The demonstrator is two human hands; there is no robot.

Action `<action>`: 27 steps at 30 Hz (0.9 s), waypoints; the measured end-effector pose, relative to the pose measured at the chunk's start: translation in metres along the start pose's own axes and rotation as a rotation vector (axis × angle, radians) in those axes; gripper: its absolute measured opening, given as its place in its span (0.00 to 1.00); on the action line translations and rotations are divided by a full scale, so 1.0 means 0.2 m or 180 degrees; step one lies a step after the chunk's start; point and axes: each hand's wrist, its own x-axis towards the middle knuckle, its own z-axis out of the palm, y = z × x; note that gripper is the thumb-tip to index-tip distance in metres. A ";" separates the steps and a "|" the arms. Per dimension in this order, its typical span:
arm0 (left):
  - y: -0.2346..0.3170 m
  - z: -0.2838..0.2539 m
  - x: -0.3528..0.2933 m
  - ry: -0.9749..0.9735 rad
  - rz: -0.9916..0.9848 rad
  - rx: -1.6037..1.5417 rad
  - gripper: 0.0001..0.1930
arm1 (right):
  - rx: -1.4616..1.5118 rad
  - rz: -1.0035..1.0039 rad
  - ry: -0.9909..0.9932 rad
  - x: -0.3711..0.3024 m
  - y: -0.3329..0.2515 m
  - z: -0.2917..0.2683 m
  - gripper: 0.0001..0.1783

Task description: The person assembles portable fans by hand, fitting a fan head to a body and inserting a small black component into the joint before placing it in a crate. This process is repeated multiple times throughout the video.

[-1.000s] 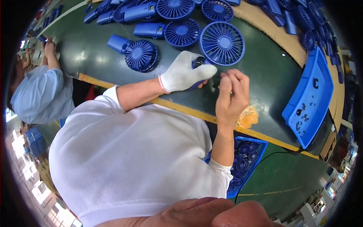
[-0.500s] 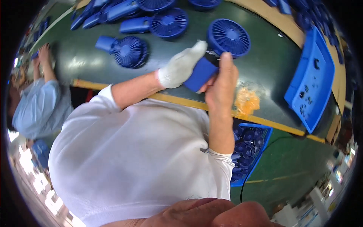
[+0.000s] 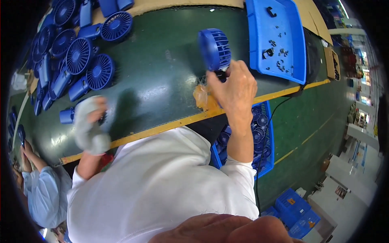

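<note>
A blue handheld fan [image 3: 214,48] is gripped near its neck by my bare right hand [image 3: 239,87], its round grille raised over the table. My fingers hide most of the handle. On the left, my left hand [image 3: 90,121], in a whitish glove, is smeared by motion close to the table's near edge. A blue fan handle [image 3: 66,116] shows just beside that glove; whether my fingers touch it I cannot tell. Further left lies a heap of blue handheld fans [image 3: 79,56], grilles mostly up.
A blue tray [image 3: 279,44] of small black parts stands at the back right. An orange-yellow patch [image 3: 201,97] lies by the yellow table edge [image 3: 166,128]. Below is a blue crate [image 3: 265,133] of fans. A co-worker [image 3: 44,190] sits at the far left.
The view has swung to the right. My left hand has left the fan and moved left. My right hand still holds it, now with the grille turned up.
</note>
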 end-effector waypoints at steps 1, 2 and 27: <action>-0.04 -0.08 0.00 0.0436 0.0279 0.0294 0.23 | -0.0284 -0.0026 0.0111 0.02 0.04 0.00 0.17; -0.06 -0.14 0.02 0.0520 0.0430 0.0841 0.27 | -0.0570 -0.0034 0.0211 0.04 0.10 0.00 0.17; -0.03 0.20 0.21 -0.0968 0.1137 0.2082 0.29 | 0.1748 0.0178 0.2516 0.39 0.56 0.02 0.08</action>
